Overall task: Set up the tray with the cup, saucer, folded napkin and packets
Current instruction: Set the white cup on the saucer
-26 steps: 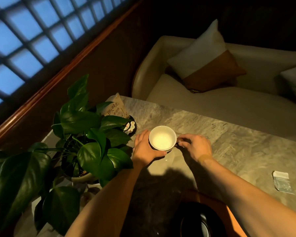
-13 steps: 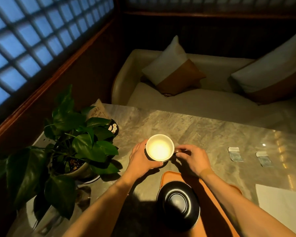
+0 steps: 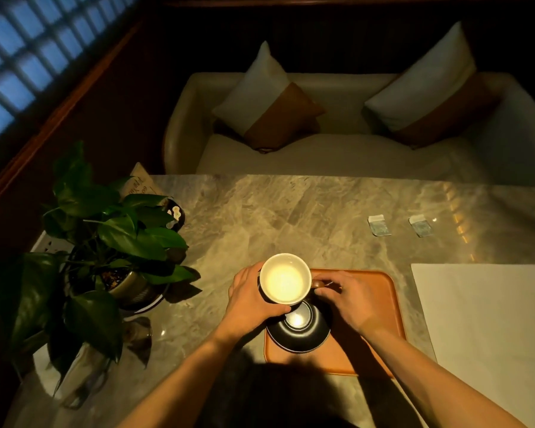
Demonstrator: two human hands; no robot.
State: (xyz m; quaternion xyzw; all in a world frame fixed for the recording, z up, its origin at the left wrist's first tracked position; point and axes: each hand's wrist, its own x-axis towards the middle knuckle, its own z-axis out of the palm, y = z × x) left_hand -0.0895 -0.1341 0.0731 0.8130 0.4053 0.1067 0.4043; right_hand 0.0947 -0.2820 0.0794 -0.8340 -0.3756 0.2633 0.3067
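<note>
Cup (image 3: 285,278): pale inside, dark outside, held above the black saucer (image 3: 297,330) on the orange tray (image 3: 383,307). Body is cupped by left hand (image 3: 250,299); handle is pinched by right hand (image 3: 351,299). Handle mostly hidden.

A green plant (image 3: 105,242) in a pot is seen at the left of the grey stone tabletop (image 3: 275,217). A small paper bag (image 3: 141,188) is tucked behind its leaves. A pale sofa (image 3: 337,149) is placed past the far edge, and two white and brown pillows (image 3: 269,100) (image 3: 430,88) are propped on it. A window (image 3: 19,57) with blue panes is seen at the top left.
</note>
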